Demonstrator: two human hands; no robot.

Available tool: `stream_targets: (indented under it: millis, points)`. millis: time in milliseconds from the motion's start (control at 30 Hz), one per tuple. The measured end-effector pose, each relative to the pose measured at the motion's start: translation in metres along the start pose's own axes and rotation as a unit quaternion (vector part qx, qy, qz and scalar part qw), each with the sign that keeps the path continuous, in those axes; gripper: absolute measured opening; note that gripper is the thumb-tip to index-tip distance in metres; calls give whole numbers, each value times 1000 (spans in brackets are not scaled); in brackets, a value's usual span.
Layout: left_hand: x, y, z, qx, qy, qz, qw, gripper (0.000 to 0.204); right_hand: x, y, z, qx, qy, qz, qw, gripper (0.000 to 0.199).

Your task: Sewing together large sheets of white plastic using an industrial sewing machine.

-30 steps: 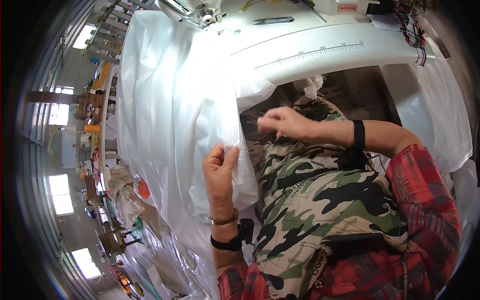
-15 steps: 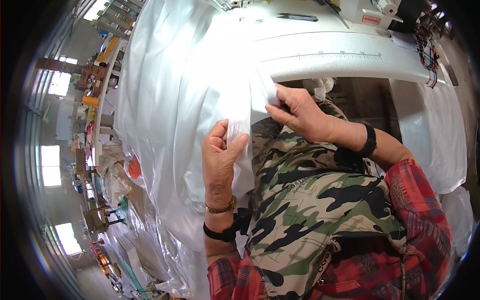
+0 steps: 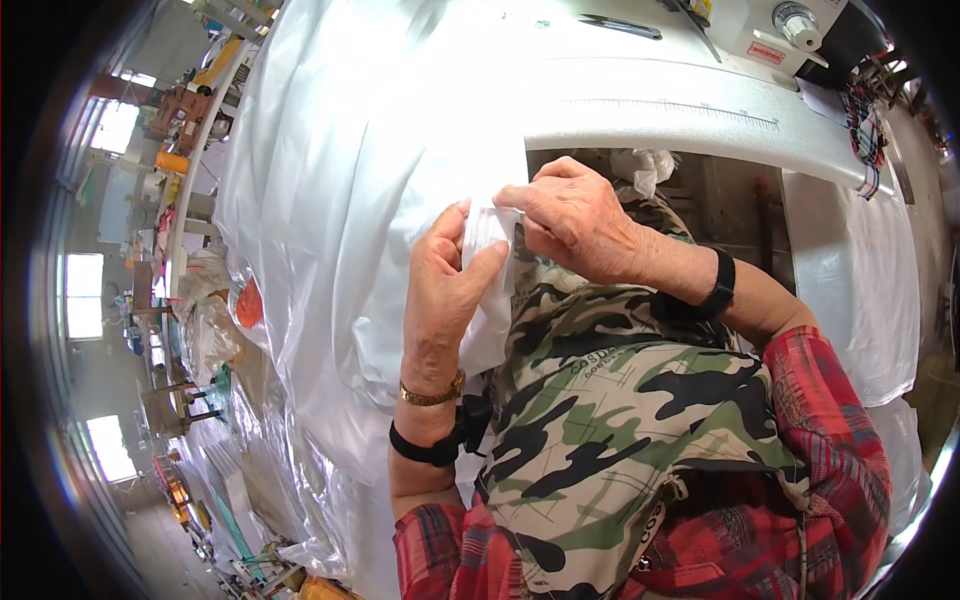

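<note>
White sewing bench [image 3: 700, 110] is spanning the far side of the scene, with a large sheet of translucent white fabric [image 3: 340, 180] draping over its left part and falling toward the near left. Left hand [image 3: 445, 290] is pinching a small folded edge of the fabric [image 3: 487, 232] between thumb and fingers, closed on it just in front of the bench edge. Right hand [image 3: 575, 215] is meeting it from the right, its fingertips pressed together on the same folded edge, so both hands are touching the fold. Camouflage apron [image 3: 610, 400] is lying just below the hands. Black scissors [image 3: 620, 26] are resting on the far bench top, well apart from the hands.
</note>
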State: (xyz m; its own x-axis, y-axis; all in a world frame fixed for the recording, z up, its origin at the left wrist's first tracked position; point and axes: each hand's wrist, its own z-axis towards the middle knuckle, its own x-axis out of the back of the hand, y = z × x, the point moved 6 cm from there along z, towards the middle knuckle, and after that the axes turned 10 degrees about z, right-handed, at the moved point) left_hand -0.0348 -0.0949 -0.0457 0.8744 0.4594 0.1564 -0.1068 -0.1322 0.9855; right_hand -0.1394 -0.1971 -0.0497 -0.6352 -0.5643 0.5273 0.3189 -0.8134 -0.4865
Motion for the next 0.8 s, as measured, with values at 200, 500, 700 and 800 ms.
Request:
stream_targets:
  millis: [200,500,700,800]
  points:
    - [8,-10,22,-18,28,-34,999,17,-7,-4,6,47,6,-69,996,39]
    - [35,19,31,-91,147,153,973,28,-1,58,2,-303,158,253,905,41]
    - [-7,98,43,-291,61,513,805,13,-127,89,68,-128,0,226,966,16]
    - [-16,78,40,-266,-6,560,785,13,-149,57,51,-11,102,403,909,11]
